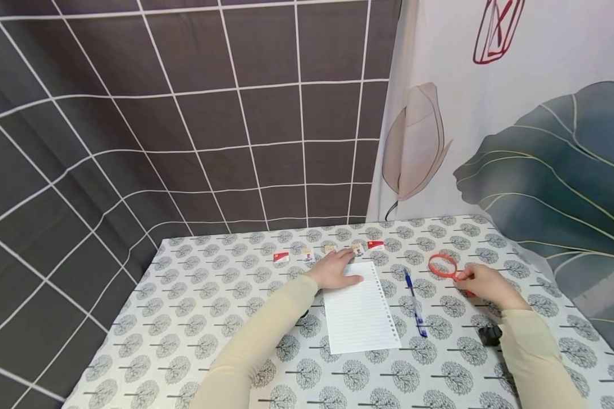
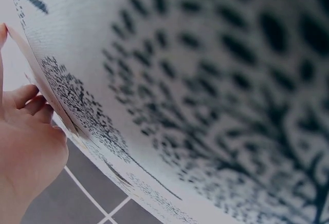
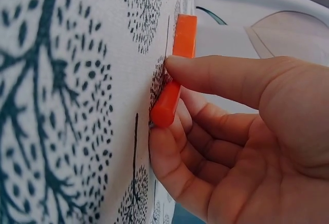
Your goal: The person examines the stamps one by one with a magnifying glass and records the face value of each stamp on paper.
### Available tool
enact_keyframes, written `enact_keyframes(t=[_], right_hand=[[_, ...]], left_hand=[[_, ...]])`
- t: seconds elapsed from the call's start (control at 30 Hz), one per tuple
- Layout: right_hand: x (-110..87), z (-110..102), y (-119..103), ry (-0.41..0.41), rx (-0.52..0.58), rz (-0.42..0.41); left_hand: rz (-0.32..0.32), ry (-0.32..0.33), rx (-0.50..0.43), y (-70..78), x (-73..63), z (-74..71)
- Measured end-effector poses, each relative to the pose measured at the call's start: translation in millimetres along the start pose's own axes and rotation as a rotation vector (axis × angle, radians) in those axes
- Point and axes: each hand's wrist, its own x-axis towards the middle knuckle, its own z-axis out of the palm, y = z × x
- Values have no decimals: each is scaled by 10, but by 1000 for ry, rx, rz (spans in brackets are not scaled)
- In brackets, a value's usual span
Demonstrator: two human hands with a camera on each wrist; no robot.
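My right hand pinches the handle of an orange-red magnifying glass between thumb and fingers, at the right of the table. The round lens end points away to the upper left. In the right wrist view the handle lies close against the tablecloth, under the thumb. My left hand rests with extended fingers on the top part of a lined sheet of paper, which has punched holes along its right edge. Its fingertips reach past the sheet's top toward a small picture card.
A blue pen lies between the paper and the magnifying glass. Red-and-white cards and small picture cards form a row at the back. The tablecloth has a tree print; a dark checked curtain hangs behind.
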Motion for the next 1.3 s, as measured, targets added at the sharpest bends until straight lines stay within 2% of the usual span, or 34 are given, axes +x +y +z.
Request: enact_keyframes(t=[0.17,0.33,0.5,0.67,0.83,0.93,1.1,1.3], right_hand=[[-19,-33,31,42,-6,15],[-42,-59,-1,124,-18,-4],[-54,-59,-49,208,-32,-46],[-43,-61,-115,257,-39,-92],[-3,-38,-166,228,-22,-154],[35,19,-208,167,-32,-214],[87,153,-312,73,-73,-332],[131,283,-409,33,-91,-434]], left_hand=[[28,15,8,13,6,6],[81,72,95,13,-17,12],[95,86,136,44,-124,-20],[69,105,139,57,-258,-19],[21,110,112,47,-399,-7],[8,111,106,48,-503,-20],[13,87,184,45,-681,-12],[-5,83,226,23,-778,2]])
